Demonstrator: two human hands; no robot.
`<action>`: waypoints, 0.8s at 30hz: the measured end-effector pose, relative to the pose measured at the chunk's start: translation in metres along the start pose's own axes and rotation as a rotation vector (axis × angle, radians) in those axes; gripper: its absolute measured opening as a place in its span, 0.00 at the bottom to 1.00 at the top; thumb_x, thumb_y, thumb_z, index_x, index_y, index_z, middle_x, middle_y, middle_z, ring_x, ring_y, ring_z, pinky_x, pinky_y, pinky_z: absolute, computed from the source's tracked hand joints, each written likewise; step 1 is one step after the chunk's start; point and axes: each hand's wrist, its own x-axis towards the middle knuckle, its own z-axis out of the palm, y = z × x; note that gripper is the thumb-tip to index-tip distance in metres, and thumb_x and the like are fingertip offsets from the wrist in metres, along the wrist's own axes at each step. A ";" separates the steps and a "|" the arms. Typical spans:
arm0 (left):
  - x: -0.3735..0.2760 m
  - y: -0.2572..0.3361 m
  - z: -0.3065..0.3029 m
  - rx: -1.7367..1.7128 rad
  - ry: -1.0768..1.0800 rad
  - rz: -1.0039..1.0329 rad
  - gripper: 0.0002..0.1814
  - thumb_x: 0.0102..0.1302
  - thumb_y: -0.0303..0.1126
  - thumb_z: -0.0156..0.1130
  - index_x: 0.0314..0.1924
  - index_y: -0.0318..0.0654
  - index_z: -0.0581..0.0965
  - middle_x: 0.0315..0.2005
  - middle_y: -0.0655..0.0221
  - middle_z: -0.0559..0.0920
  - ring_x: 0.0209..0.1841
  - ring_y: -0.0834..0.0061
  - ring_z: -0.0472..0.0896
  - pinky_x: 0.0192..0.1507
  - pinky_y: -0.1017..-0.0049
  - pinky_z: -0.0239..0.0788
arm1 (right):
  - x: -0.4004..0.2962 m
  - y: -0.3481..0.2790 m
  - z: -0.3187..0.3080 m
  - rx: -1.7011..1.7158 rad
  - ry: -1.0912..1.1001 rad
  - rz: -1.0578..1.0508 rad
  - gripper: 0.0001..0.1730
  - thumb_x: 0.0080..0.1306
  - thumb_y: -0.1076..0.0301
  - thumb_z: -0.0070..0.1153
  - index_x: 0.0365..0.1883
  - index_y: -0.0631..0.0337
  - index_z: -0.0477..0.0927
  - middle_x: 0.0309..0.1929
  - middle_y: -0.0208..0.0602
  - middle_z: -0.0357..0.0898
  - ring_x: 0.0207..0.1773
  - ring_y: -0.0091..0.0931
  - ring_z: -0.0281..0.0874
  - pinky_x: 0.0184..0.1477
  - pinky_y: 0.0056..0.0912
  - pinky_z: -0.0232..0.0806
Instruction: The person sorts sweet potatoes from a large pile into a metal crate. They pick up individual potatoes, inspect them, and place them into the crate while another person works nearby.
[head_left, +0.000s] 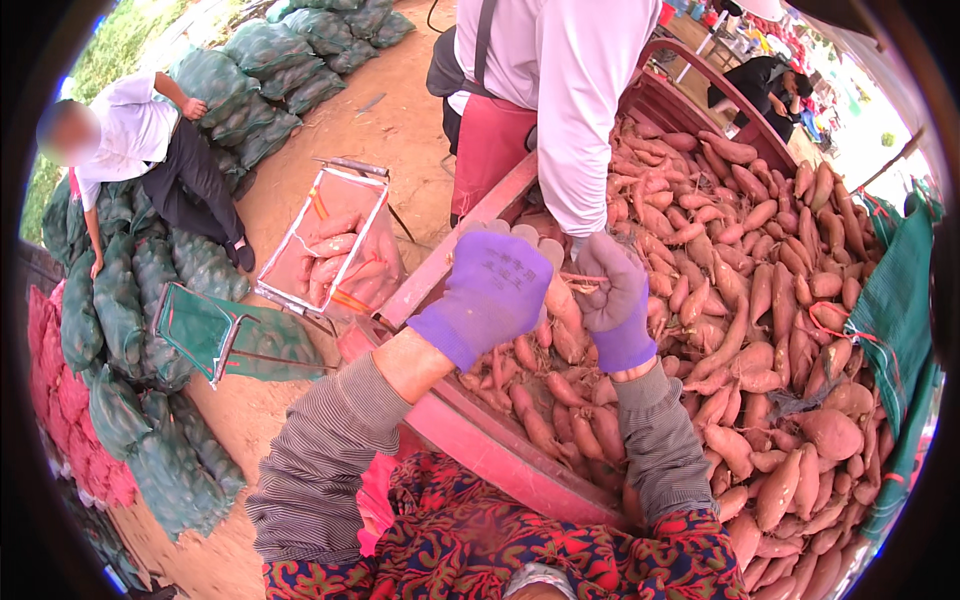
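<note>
My left hand (487, 292), in a purple and grey knit work glove that bears writing, is curled above the near side of a red cart bed. Its back hides what the fingers may hold. A sweet potato (562, 304) shows right beside its fingers; I cannot tell whether it is gripped or lies on the pile. My right hand (613, 296), gloved alike, pinches a thin reddish root (583, 279) pointing toward the left hand. Below and around both hands spreads a large heap of loose sweet potatoes (739, 300).
The cart's red side rail (510, 457) runs before me. Across it leans a person in a pink top (570, 82). To the left stand a framed red mesh bag (330, 262) and a framed green one (247, 330). Another person (135, 142) is near filled green sacks (112, 307).
</note>
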 end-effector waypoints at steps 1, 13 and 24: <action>0.000 0.000 0.001 -0.009 -0.009 0.000 0.16 0.41 0.35 0.67 0.33 0.47 0.74 0.28 0.67 0.75 0.34 0.62 0.78 0.34 0.61 0.66 | 0.000 0.000 -0.001 0.006 0.019 -0.003 0.19 0.73 0.68 0.45 0.19 0.52 0.64 0.15 0.19 0.56 0.13 0.11 0.49 0.14 0.16 0.42; 0.010 -0.017 -0.011 -0.357 -0.290 -0.329 0.20 0.41 0.44 0.73 0.33 0.42 0.81 0.31 0.63 0.84 0.36 0.57 0.83 0.36 0.62 0.72 | 0.015 -0.037 -0.017 -0.428 -0.587 -0.125 0.11 0.60 0.71 0.54 0.19 0.62 0.70 0.35 0.38 0.75 0.35 0.23 0.72 0.38 0.25 0.64; 0.003 -0.011 -0.011 -0.630 -0.161 -0.060 0.21 0.39 0.42 0.77 0.31 0.39 0.81 0.27 0.61 0.83 0.32 0.63 0.83 0.34 0.65 0.73 | 0.002 0.015 -0.005 0.569 -0.315 0.128 0.20 0.73 0.53 0.47 0.23 0.52 0.66 0.23 0.25 0.63 0.25 0.23 0.61 0.30 0.27 0.58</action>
